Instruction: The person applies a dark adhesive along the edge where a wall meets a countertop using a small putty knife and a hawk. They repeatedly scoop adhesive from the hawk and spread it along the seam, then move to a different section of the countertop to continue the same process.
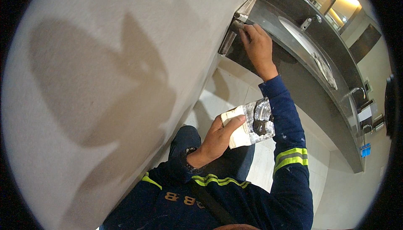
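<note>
Navy jacket (180, 213), left hand (215, 142) around silvery plate (250, 123) with dark smears (261, 127), right hand (259, 47) at counter (308, 77), grasp unclear.

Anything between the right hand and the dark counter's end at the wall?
Nothing visible: the right hand is right at that end of the dark counter, near the wall. The left hand, holding a flat, smeared piece, is apart from that spot.

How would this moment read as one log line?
Left hand: holding smeared flat piece; right hand: at dark counter, near wall; cloth: at basin
</note>
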